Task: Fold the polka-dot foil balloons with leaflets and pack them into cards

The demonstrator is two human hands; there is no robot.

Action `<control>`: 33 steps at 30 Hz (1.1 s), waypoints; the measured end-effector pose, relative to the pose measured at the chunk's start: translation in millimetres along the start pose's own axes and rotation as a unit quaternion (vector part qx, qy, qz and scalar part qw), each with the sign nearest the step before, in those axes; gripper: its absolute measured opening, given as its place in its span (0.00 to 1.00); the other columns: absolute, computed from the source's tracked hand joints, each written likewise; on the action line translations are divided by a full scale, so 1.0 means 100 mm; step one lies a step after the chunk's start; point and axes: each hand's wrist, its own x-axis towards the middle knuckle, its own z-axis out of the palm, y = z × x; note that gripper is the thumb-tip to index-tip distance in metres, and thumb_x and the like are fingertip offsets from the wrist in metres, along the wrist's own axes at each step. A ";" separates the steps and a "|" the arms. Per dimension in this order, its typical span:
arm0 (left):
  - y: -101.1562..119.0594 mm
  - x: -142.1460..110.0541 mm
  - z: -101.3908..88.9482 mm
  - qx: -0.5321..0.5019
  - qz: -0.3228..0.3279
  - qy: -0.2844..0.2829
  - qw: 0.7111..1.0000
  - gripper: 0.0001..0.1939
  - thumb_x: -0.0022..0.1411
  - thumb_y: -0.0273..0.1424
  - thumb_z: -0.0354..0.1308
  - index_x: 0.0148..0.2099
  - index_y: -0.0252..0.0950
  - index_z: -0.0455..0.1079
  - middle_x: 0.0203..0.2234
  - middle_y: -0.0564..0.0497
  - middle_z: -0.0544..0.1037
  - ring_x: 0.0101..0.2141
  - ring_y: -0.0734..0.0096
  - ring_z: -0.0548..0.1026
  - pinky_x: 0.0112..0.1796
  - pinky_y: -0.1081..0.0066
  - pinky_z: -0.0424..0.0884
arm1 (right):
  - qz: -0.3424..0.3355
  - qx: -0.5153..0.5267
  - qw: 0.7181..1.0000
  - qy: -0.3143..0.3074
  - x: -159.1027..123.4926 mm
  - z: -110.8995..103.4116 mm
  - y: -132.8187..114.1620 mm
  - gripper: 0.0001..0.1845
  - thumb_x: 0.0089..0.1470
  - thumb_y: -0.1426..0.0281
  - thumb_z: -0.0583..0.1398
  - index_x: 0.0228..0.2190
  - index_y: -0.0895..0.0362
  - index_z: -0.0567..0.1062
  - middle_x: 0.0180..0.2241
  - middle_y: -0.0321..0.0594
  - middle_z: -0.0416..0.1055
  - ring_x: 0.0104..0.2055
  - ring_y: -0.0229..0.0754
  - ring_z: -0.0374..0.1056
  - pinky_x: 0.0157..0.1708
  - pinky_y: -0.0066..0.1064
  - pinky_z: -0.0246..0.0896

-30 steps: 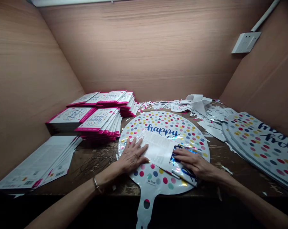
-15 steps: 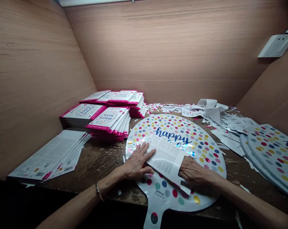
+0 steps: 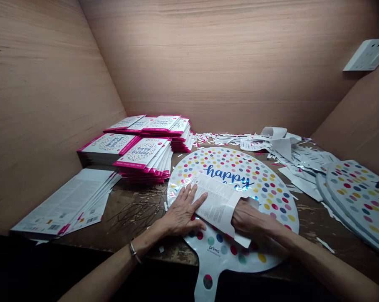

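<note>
A white printed paper envelope (image 3: 213, 204) lies at a slant over a flat foil balloon (image 3: 271, 184) with coloured dots and blue "happy" lettering. Spread across the envelope's left end is my left hand (image 3: 185, 209), fingers apart and pressing it down. My right hand (image 3: 247, 216) reaches into the envelope's open right end, so its fingertips are hidden; whether they pinch anything cannot be made out. The balloon's tail (image 3: 206, 281) hangs over the table's front edge.
Stacks of pink-edged birthday packets (image 3: 142, 153) stand at the back left. More printed envelopes (image 3: 66, 199) lie fanned in front of them. Paper strips and scraps (image 3: 280, 144) litter the back right. Further dotted balloons (image 3: 359, 197) are piled at the right. Wooden panels (image 3: 208, 63) enclose the table.
My right hand has shifted slightly left, deeper at the envelope's mouth, and its fingers show less. My left hand stays on the envelope. The whole view has shifted a little.
</note>
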 end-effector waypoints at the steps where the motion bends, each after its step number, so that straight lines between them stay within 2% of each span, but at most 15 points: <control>1: 0.01 -0.01 0.00 0.006 0.001 -0.002 1.000 0.47 0.50 0.62 0.43 0.65 0.44 0.42 0.63 0.37 0.38 0.61 0.38 0.37 0.56 0.44 0.40 | 0.003 0.009 1.000 0.003 -0.12 -0.07 -0.03 0.13 0.58 0.70 0.52 0.41 0.59 0.73 0.42 0.46 0.71 0.43 0.44 0.67 0.45 0.36 0.63; 4: 0.12 0.02 -0.05 0.029 0.012 0.004 0.999 0.45 0.50 0.63 0.41 0.64 0.44 0.48 0.63 0.37 0.44 0.60 0.37 0.41 0.54 0.41 0.41 | 0.056 0.028 0.996 0.062 -0.58 -0.22 -0.11 0.16 0.60 0.70 0.49 0.46 0.57 0.71 0.47 0.45 0.69 0.49 0.44 0.64 0.49 0.36 0.62; 7: 0.36 0.18 -0.11 0.066 0.055 0.054 0.995 0.40 0.53 0.61 0.40 0.59 0.40 0.59 0.60 0.38 0.53 0.60 0.38 0.44 0.54 0.39 0.37 | 0.126 0.009 0.982 0.142 -0.95 -0.24 -0.20 0.16 0.60 0.71 0.49 0.47 0.59 0.70 0.49 0.49 0.67 0.50 0.44 0.64 0.49 0.36 0.63; 10: 0.65 0.41 -0.10 0.087 0.152 0.090 0.980 0.35 0.60 0.55 0.37 0.59 0.36 0.58 0.61 0.39 0.52 0.62 0.45 0.40 0.56 0.43 0.32 | 0.130 -0.006 0.975 0.178 -1.08 -0.20 -0.29 0.15 0.59 0.73 0.49 0.46 0.60 0.70 0.49 0.49 0.67 0.50 0.44 0.64 0.49 0.36 0.63; 12: 0.79 0.54 -0.03 0.077 0.194 0.063 0.976 0.39 0.60 0.56 0.36 0.62 0.33 0.52 0.61 0.37 0.50 0.62 0.48 0.39 0.56 0.45 0.31 | 0.132 -0.010 0.974 0.186 -1.07 -0.17 -0.31 0.15 0.59 0.75 0.50 0.45 0.59 0.71 0.48 0.48 0.68 0.50 0.44 0.64 0.48 0.37 0.63; 15: 0.91 0.65 0.09 0.042 0.196 0.001 0.980 0.50 0.53 0.63 0.36 0.64 0.28 0.45 0.62 0.32 0.45 0.62 0.45 0.37 0.55 0.43 0.32 | 0.139 -0.001 0.974 0.179 -1.01 -0.10 -0.30 0.15 0.57 0.77 0.50 0.43 0.60 0.71 0.44 0.48 0.69 0.46 0.44 0.65 0.44 0.36 0.65; 18: 0.98 0.67 0.16 0.023 0.184 -0.017 0.983 0.55 0.48 0.66 0.35 0.64 0.27 0.42 0.62 0.31 0.40 0.62 0.44 0.33 0.54 0.42 0.30 | 0.144 0.007 0.975 0.167 -0.95 -0.01 -0.26 0.13 0.56 0.78 0.51 0.40 0.60 0.72 0.39 0.46 0.69 0.41 0.42 0.66 0.39 0.34 0.65; 21: 1.06 0.67 0.19 0.019 0.159 0.000 0.987 0.56 0.48 0.66 0.33 0.64 0.25 0.43 0.62 0.31 0.41 0.62 0.45 0.32 0.55 0.43 0.29 | 0.151 -0.029 0.975 0.157 -0.89 0.08 -0.24 0.10 0.55 0.78 0.52 0.34 0.59 0.73 0.35 0.44 0.69 0.38 0.42 0.65 0.36 0.32 0.64; 27: 1.12 0.67 0.23 0.022 0.142 0.016 0.989 0.55 0.49 0.65 0.32 0.64 0.26 0.44 0.62 0.33 0.42 0.62 0.45 0.32 0.55 0.43 0.30 | 0.141 -0.155 0.977 0.040 -0.81 0.06 -0.29 0.03 0.49 0.78 0.59 0.28 0.61 0.72 0.30 0.42 0.68 0.33 0.44 0.62 0.32 0.32 0.58; 33: 1.11 0.67 0.25 0.021 0.144 0.011 0.989 0.50 0.54 0.62 0.36 0.64 0.24 0.45 0.62 0.32 0.43 0.62 0.44 0.34 0.55 0.42 0.31 | 0.135 -0.201 0.970 0.025 -0.71 0.10 -0.35 0.03 0.49 0.76 0.58 0.26 0.63 0.72 0.27 0.47 0.68 0.31 0.47 0.62 0.31 0.34 0.57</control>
